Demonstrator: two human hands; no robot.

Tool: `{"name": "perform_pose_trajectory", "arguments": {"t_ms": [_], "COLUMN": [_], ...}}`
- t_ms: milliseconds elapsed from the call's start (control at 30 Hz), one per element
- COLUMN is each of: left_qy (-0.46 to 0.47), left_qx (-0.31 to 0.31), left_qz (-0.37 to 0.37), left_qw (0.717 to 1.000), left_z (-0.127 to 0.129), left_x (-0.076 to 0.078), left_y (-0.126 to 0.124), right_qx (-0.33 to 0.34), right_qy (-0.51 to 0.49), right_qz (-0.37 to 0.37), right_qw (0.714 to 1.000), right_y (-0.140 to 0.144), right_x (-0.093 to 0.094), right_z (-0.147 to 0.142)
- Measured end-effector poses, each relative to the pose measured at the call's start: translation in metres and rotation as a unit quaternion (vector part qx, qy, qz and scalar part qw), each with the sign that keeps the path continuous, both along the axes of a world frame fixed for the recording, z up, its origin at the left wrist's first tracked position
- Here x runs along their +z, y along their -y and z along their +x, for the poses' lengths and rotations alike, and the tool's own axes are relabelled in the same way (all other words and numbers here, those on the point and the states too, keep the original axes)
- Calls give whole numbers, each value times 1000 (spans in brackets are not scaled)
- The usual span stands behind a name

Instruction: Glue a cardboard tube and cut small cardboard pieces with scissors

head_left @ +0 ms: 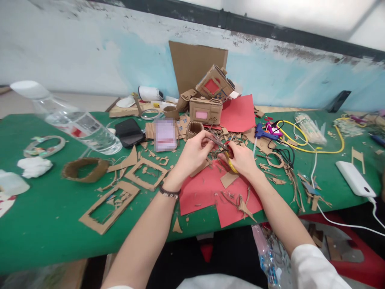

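Observation:
My right hand (239,158) is closed around the yellow-and-red handles of a pair of scissors (231,163), whose dark blades point left. Close to the blades, my left hand (197,150) pinches a thin dark strip, perhaps cardboard; its far side is hidden by the fingers. Below both hands lie red paper sheets (197,192), with a small cardboard rectangle (229,179) and curled cardboard scraps (245,208) on them. Just behind the hands stands a cardboard model camera (206,110) with a pink window, and a second model (215,83) with a red window leans above it.
A water bottle (81,124) tilts at the left, near a cardboard ring (85,169) and cut-out frames (110,206). To the right are a blue glue gun (266,132), a yellow cable (326,151) and a white power bank (355,178). Scraps litter the green tabletop (45,237).

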State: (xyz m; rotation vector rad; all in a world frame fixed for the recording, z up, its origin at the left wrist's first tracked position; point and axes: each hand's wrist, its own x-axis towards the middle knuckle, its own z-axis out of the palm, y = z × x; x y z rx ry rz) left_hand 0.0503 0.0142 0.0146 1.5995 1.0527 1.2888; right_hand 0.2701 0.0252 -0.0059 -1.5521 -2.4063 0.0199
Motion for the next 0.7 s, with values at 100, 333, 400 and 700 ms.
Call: {"name": "perform_pose_trajectory", "arguments": {"t_ms": [100, 333, 400, 700], "left_qy": [-19, -23, -8, 20], "left_qx": [8, 18, 13, 27], "left_qz": [13, 12, -3, -18], "left_qw": [1000, 999, 1000, 999], "left_z": [0, 1, 1, 5], "left_x": [1, 0, -1, -2], "left_y": [1, 2, 1, 1], "right_qx": [-4, -12, -28, -64], "right_qy": [2, 13, 19, 35], "right_qz": [-3, 15, 21, 19], "right_qw": [1000, 1000, 999, 997], "right_y": [-2, -4, -4, -1], "right_x": [0, -6, -8, -8], "right_z": [2, 2, 3, 2]}}
